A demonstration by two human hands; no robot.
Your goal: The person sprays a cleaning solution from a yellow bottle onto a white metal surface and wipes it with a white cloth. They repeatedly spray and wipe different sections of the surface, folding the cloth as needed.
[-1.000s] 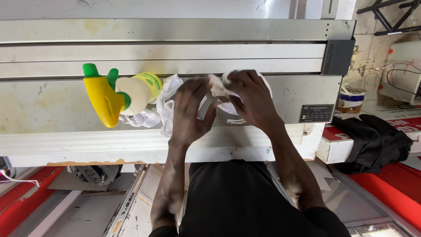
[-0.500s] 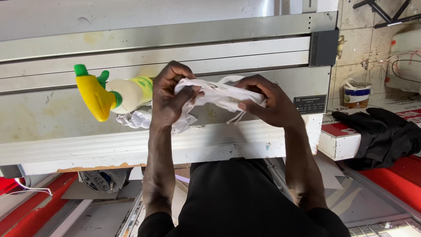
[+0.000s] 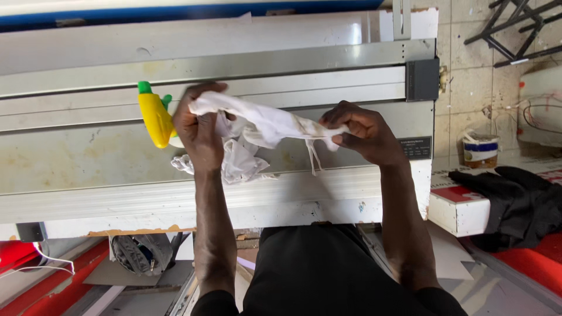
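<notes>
Holding a white cloth [image 3: 266,124] stretched between both hands above the surface [image 3: 88,158]: left hand [image 3: 199,126] fingers closed on one bunched end, right hand [image 3: 364,131] fingers pinched tight on the other, fingertips buried in fabric. Thin strings hang from the cloth near the right hand. More crumpled white fabric [image 3: 237,164] lies below on the surface, extent unclear. Yellow toy with green top [image 3: 155,117] sits behind the left hand, partly hidden. Black garment [image 3: 521,205] right, cut off by the frame edge.
</notes>
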